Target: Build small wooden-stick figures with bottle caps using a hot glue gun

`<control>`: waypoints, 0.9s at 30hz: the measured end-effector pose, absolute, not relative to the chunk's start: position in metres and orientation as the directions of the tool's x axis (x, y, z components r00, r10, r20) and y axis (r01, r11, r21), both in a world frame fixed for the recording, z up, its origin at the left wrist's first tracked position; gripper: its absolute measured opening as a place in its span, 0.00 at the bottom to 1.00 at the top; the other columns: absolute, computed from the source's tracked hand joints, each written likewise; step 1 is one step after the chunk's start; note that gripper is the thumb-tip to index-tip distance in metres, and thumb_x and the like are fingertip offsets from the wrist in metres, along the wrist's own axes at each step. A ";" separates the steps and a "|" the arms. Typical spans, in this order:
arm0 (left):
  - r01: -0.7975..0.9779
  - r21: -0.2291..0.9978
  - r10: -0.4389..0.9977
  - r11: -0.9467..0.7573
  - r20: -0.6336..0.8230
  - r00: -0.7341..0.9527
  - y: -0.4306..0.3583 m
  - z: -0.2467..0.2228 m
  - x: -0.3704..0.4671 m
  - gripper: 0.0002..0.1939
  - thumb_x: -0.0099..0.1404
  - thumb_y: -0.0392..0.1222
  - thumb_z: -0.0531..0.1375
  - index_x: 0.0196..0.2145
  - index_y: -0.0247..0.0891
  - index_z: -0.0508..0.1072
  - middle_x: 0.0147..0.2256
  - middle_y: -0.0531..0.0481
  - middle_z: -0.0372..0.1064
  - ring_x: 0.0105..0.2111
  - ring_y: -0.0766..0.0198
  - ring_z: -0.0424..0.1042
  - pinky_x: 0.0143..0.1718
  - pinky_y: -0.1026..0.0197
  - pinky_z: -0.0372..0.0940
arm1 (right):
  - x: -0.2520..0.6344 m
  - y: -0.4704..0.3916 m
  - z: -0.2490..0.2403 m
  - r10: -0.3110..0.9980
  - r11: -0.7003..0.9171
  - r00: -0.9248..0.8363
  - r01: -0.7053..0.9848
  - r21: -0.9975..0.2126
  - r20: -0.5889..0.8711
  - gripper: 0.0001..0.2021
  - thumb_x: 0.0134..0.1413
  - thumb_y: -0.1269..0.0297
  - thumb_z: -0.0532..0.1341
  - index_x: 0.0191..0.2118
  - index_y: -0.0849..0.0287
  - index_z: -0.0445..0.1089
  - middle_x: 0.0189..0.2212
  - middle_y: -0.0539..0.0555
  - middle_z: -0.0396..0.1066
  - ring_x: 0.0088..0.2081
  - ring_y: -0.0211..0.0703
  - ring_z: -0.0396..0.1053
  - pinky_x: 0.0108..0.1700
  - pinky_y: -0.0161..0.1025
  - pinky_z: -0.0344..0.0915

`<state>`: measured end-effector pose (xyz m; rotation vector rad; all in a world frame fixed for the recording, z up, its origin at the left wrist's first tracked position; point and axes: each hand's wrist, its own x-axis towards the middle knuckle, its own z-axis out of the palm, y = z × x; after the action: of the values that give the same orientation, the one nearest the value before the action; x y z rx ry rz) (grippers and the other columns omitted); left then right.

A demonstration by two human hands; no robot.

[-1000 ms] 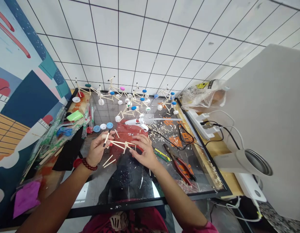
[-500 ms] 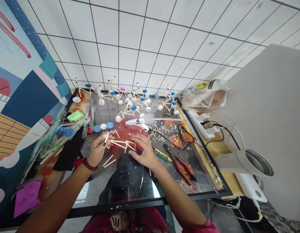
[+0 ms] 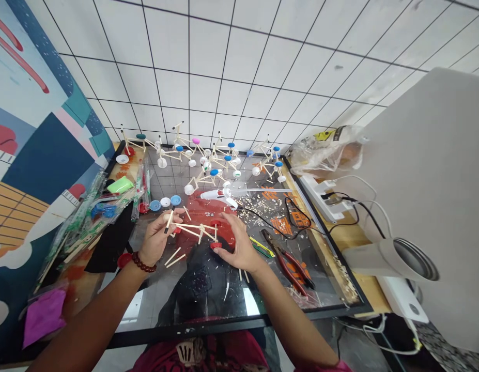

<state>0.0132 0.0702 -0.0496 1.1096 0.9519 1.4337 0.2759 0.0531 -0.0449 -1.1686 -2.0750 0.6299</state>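
My left hand (image 3: 158,235) grips the front end of a small tricycle model (image 3: 192,228) made of thin wooden sticks. A dark-tipped stick forms its handlebar, and a red cap shows beside my fingers. At the model's other end, two red bottle-cap wheels (image 3: 216,246) sit on a short cross stick. My right hand (image 3: 237,245) is open around that end, thumb close to the lower cap; whether it touches cannot be made out. Loose sticks (image 3: 173,257) lie on the glass below. A white glue gun (image 3: 216,195) rests beyond the model.
Several finished stick models (image 3: 214,172) with cap wheels stand along the back. Three loose caps (image 3: 165,201) lie left of the glue gun. Red-handled pliers (image 3: 289,263) and a green-yellow cutter (image 3: 262,248) are on the right, near wood scraps (image 3: 258,209). A power strip (image 3: 324,199) borders the table.
My right hand has shifted right and its fingers have spread, uncovering the two red wheels. My left hand and the model have stayed nearly still.
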 end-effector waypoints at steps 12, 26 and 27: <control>-0.248 0.956 0.988 -0.156 0.153 -0.033 0.069 -0.050 0.013 0.05 0.58 0.42 0.66 0.32 0.40 0.82 0.49 0.43 0.75 0.52 0.50 0.71 0.46 0.55 0.69 | 0.273 0.052 -0.048 0.863 0.505 -0.402 0.679 -0.532 0.306 0.49 0.49 0.50 0.67 0.70 0.53 0.42 0.63 0.64 0.59 0.64 0.65 0.54 0.63 0.65 0.47; -0.231 0.959 0.986 -0.167 0.164 -0.032 0.069 -0.052 0.013 0.07 0.58 0.43 0.67 0.35 0.41 0.82 0.48 0.42 0.75 0.51 0.49 0.70 0.41 0.57 0.70 | 0.271 0.051 -0.049 0.842 0.539 -0.453 0.674 -0.505 0.293 0.53 0.47 0.44 0.68 0.72 0.53 0.38 0.63 0.65 0.58 0.65 0.66 0.53 0.64 0.65 0.47; -0.228 0.958 0.985 -0.171 0.168 -0.034 0.069 -0.051 0.013 0.07 0.58 0.43 0.67 0.35 0.41 0.82 0.48 0.42 0.75 0.52 0.49 0.70 0.43 0.56 0.69 | 0.271 0.051 -0.049 0.842 0.538 -0.452 0.675 -0.505 0.294 0.53 0.47 0.44 0.68 0.72 0.53 0.38 0.63 0.65 0.58 0.65 0.66 0.53 0.64 0.65 0.46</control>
<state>0.0131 0.0692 -0.0511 1.1483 0.9581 1.4449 0.2706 0.0510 -0.0491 -1.2266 -2.2641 0.4324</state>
